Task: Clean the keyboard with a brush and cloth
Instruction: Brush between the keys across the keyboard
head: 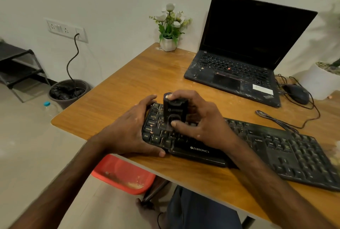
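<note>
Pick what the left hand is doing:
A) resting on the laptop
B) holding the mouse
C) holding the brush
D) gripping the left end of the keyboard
D: the left hand wraps round the left end of the keyboard, thumb at the front edge and fingers over the back, while the right hand holds the brush on the keys.
</note>
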A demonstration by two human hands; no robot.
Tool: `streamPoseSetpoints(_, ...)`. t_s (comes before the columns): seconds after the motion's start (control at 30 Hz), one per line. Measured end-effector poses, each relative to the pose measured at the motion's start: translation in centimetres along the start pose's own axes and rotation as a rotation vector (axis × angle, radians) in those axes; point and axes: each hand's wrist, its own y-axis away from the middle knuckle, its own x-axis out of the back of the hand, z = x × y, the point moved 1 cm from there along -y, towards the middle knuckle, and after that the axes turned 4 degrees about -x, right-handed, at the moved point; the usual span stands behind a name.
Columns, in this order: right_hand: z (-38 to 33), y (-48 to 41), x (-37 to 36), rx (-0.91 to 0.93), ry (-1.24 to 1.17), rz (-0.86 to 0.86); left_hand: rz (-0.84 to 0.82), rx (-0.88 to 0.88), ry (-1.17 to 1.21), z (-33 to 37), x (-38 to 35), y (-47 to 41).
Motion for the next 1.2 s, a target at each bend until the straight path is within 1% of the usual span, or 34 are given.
streamPoseSetpoints(0.1,1.0,-1.2,1.5,-0.068,0.115,0.123,0.002,0.007,-0.007,0.0,-0.1,0.1)
streamPoseSetpoints(0.13,1.1,-1.3,1.5,-0.074,0.127,0.131,0.003,0.01,-0.003,-0.1,0.0,0.1)
streamPoseSetpoints(0.2,0.4,-0.8,0.6,-0.047,0.087,0.06,0.0,0.006,0.002,-0.1,-0.1,0.1)
streamPoseSetpoints(0.27,-0.3,0.0,-0.5,0.036,0.03,-0.027,0.001,-0.007,0.001,-0.1,-0.1,0.0)
streamPoseSetpoints(0.3,-0.3,0.0,-0.6,0.057,0.043,-0.031,0.004,-0.011,0.0,-0.2,0.0,-0.1)
streamPoseSetpoints(0.33,0.0,-0.3,-0.2,0.046,0.074,-0.006,0.002,-0.007,0.0,-0.2,-0.1,0.0)
streamPoseSetpoints(0.4,0.5,-1.0,0.8,-0.033,0.126,0.094,0.0,-0.002,0.0,-0.2,-0.1,0.0)
streamPoseSetpoints(0.43,0.5,-1.0,1.1,-0.059,0.117,0.119,-0.001,-0.002,0.002,-0.2,-0.1,0.0)
streamPoseSetpoints(0.47,0.2,-0.9,0.8,-0.064,0.088,0.11,-0.003,-0.001,0.006,-0.1,-0.1,0.1)
streamPoseSetpoints(0.53,-0.6,-0.1,-0.4,0.001,0.02,0.013,0.0,-0.009,0.016,-0.2,-0.1,0.0)
streamPoseSetpoints(0.6,-1.0,0.3,-1.0,0.053,0.038,-0.051,0.003,-0.022,0.009,-0.2,0.0,-0.1)
streamPoseSetpoints(0.63,-0.7,-0.1,-0.7,0.043,0.083,-0.034,0.001,-0.022,0.002,-0.2,0.0,-0.1)
streamPoseSetpoints(0.7,0.5,-1.4,0.8,-0.03,0.17,0.069,-0.006,-0.007,0.003,-0.2,0.0,0.0)
streamPoseSetpoints(0.77,1.4,-2.3,2.2,-0.099,0.172,0.152,-0.003,0.002,0.008,-0.2,-0.1,0.1)
streamPoseSetpoints(0.8,1.6,-2.4,2.3,-0.112,0.156,0.16,0.0,0.004,0.008,-0.1,-0.2,0.1)
streamPoseSetpoints(0.9,0.9,-2.0,1.0,-0.091,0.061,0.066,-0.002,0.005,0.015,-0.2,-0.2,0.0)
streamPoseSetpoints(0.97,0.8,-2.0,0.4,-0.05,0.064,0.029,0.0,-0.002,0.014,-0.2,-0.1,0.0)
streamPoseSetpoints(1.1,2.2,-2.9,2.1,-0.119,0.121,0.157,-0.001,0.003,0.017,-0.1,-0.1,0.0)
streamPoseSetpoints(1.13,2.2,-2.8,2.1,-0.125,0.105,0.152,-0.003,0.004,0.021,-0.1,-0.1,0.0)
streamPoseSetpoints(1.2,1.6,-2.4,1.4,-0.11,0.039,0.079,-0.005,-0.002,0.021,-0.2,-0.1,0.1)
